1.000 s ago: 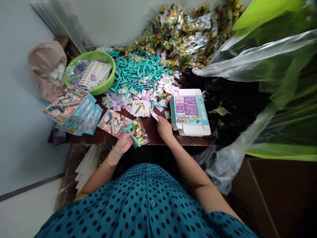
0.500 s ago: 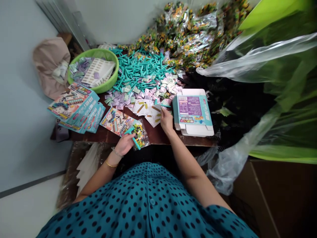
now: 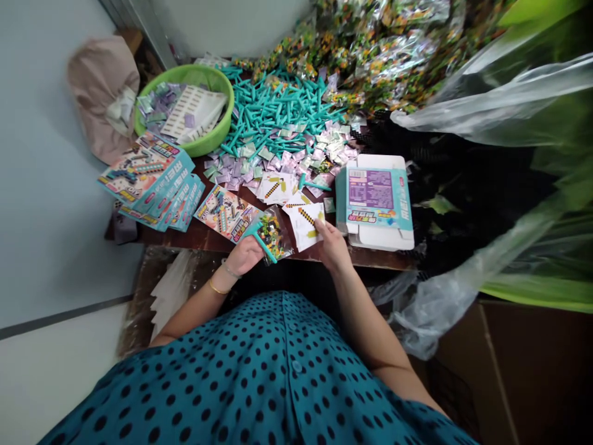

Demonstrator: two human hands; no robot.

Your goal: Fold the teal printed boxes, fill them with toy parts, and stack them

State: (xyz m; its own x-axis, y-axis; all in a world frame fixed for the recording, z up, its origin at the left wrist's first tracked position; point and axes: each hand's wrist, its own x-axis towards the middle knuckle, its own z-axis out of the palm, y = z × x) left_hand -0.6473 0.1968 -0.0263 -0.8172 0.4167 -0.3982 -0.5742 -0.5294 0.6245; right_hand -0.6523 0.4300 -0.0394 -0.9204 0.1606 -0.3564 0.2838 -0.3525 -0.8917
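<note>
My left hand (image 3: 247, 254) grips a clear bag of small coloured bricks (image 3: 273, 234) together with a teal plastic tool (image 3: 262, 242), at the near edge of the dark table (image 3: 204, 238). My right hand (image 3: 330, 245) holds a white leaflet printed with a pickaxe (image 3: 307, 224), just right of the bag. A small stack of similar leaflets (image 3: 277, 187) lies beyond it. A flat teal carton (image 3: 374, 201) rests to the right of my right hand.
A pile of teal tools (image 3: 278, 114) and small sachets (image 3: 287, 157) covers the middle of the table. A green basin (image 3: 210, 139) holds sheets at back left. Printed teal cartons (image 3: 152, 182) fan out left. Filled bags (image 3: 370, 55) heap at the back. Clear plastic sheeting (image 3: 486, 105) hangs right.
My right hand reached to the leaflet stack, took a leaflet and drew it back toward the bag. My left hand kept holding the bag and the tool. The view shifted a little.
</note>
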